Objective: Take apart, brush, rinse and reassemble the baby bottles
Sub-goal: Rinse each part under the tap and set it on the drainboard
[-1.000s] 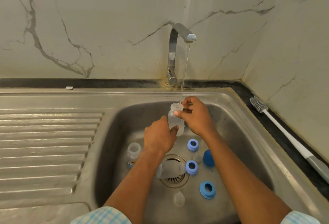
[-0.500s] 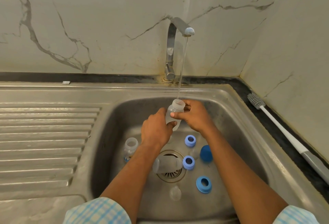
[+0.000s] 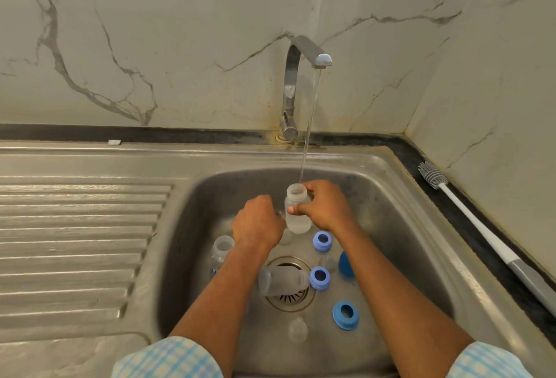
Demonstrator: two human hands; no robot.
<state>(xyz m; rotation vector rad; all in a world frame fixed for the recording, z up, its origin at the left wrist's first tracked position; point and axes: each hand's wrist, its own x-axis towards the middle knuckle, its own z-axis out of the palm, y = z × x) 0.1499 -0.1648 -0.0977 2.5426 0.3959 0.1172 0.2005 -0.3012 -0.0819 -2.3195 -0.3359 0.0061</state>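
Head view of a steel sink with a running faucet. The right hand grips a clear baby bottle round its shoulder, thumb across the front and fingers curled behind the neck. This bottle is held upright above the sink floor, open mouth up. A thin water stream falls from the spout straight into the mouth. The left hand sits just beside the bottle on its left, back toward the camera and fingers curled under. It is blurred, so whether it holds or touches anything cannot be told.

On the sink floor, a second bottle stands upright near the left wall. A third bottle lies on its side over the drain strainer. Three blue screw rings lie to the right of the drain:
- the far ring, just below the held bottle;
- the middle ring, touching the mouth end of the lying bottle;
- the near ring, set apart, closest to the camera.

A dark blue cap rests right of the middle ring. A clear nipple sits near the front wall.

A ribbed drainboard extends left of the sink. A white-handled bottle brush lies on the dark table strip along the right wall, bristles pointing away. Marble panels back the sink. Blue checked sleeves show at the bottom edge.
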